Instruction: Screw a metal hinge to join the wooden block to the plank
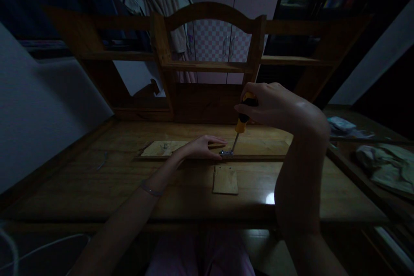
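My right hand is wrapped round the yellow and black handle of a screwdriver, held nearly upright. Its shaft slants down to a small metal hinge at the front edge of a long wooden board. Lying on that board, my left hand has its fingers stretched out and apart, with the thumb beside the hinge; whether the thumb touches it I cannot tell. Just in front of the board, a small square piece of wood with two holes near its far edge lies flat on the desk.
The wooden desk carries a shelf unit along its back. A small thin object lies on the left of the desk. At the right, cloth lies on a lower surface. Clothes hang behind the shelf.
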The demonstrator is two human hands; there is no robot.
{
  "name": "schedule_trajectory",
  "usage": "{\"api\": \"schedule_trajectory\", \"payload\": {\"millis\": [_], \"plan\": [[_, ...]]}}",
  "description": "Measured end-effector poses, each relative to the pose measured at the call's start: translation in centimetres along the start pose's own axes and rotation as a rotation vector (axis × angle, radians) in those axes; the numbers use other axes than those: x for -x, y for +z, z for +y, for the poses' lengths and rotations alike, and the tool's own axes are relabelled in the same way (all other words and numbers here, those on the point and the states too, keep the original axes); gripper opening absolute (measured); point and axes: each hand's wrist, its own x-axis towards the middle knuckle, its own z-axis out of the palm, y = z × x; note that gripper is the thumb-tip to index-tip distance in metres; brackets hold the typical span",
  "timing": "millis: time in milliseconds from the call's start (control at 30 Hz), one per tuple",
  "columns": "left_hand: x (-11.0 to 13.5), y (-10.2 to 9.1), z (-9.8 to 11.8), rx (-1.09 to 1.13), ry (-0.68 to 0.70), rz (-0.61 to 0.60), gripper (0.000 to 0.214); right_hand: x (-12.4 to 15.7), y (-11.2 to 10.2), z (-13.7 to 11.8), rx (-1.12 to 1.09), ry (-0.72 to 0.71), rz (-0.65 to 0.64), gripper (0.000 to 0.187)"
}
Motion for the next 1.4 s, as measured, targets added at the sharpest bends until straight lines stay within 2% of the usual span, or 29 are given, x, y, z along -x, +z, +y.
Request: {"api": "schedule_trajectory", "payload": {"millis": [133,233,500,800,1067,1267,1400], "plan": [[-0.1,0.2,-0.4,-0.002,-0.016,-0.005,0.064,-0.1,0.1,0.0,-0.008,-0.024,0.063,0.029],[-0.2,0.3,-0.5,0.028,-0.022,0.001,0.073,-0.1,0.2,-0.4,-0.024,-0.045,0.091,0.031],[-0.1,0.2,-0.2,0.012,-0.019,0.006,0.073,-0.3,0.7,-1.3,-0.033,-0.043,0.039,0.028],[-0.2,0.4,-0.1,0.008,-0.003,0.006,0.069,-1.0,1.4,-1.0,0.006,-0.056,0.054,0.030],[-0.3,0.3,0.0,0.038,-0.002,-0.001,0.070,-1.2,1.4,-1.0,0.028,-0.033,0.009,0.032],[-0.2,0.1,-0.1,-0.034,0.065,-0.011,0.066,-2.5,3.2,-1.2,0.050,-0.074,0.058,0.037],[0.0,0.5,-0.5,-0.079,0.042,0.000,0.063,-3.5,4.5,-1.0,0.034,-0.050,0.093,0.039]]}}
